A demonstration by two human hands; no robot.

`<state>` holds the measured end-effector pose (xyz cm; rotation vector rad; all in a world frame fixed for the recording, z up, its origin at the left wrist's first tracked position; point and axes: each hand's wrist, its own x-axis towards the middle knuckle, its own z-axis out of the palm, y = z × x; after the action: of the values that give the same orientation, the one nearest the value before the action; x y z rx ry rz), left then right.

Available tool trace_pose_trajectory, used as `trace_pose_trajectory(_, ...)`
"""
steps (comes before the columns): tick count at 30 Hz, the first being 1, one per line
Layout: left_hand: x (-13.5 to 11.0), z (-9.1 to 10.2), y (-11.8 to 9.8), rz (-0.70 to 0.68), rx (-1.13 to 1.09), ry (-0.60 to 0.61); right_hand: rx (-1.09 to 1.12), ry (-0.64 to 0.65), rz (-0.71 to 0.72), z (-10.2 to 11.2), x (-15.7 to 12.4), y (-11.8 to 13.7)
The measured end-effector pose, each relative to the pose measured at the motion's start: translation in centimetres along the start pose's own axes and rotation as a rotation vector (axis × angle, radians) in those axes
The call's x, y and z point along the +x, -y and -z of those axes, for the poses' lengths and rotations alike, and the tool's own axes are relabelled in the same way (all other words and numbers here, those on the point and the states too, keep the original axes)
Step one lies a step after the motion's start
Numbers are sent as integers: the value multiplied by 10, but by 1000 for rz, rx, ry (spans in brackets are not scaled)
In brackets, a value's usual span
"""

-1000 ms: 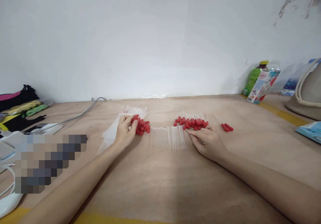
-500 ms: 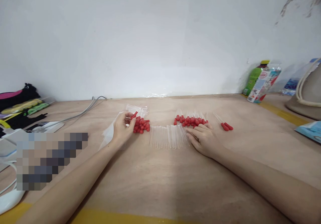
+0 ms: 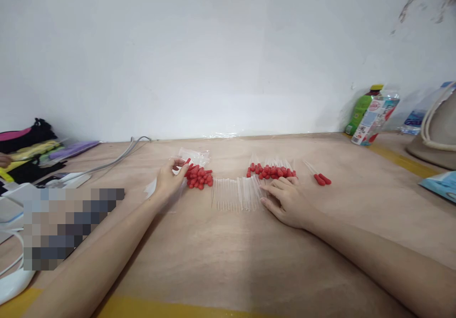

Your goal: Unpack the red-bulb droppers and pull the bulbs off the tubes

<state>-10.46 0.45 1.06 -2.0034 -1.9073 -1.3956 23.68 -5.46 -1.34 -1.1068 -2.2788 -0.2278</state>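
- Clear tube row: flat on the tabletop, between the hands.
- Right hand: at the row's right end, fingers bent, tips at the tubes; from where I stand, I cannot tell whether they grip one.
- Left hand: left of the row, pinching one red bulb.
- Red bulb pile: at the row's far left corner.
- Red-ended droppers: bunched just beyond the row's right end.

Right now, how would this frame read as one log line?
left hand: pinching red bulb; right hand: at right end of clear tubes; bulb pile: beside left hand; dropper pile: beyond right hand
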Motion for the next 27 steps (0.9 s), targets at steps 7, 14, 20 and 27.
trace_pose_trajectory(7,2,1,3,-26,4,73,36,-29,-7,-1,-1,2)
trace_pose_trajectory(14,1,5,-4,-124,65,-102,78,-47,-93,-5,1,-4)
trace_pose_trajectory(20,-7,-9,-64,-477,79,-46,87,-91,-151,-11,2,-10)
trace_pose_trajectory(27,-7,-72,-135,-261,290,427,89,-145,-225,-12,3,-15)
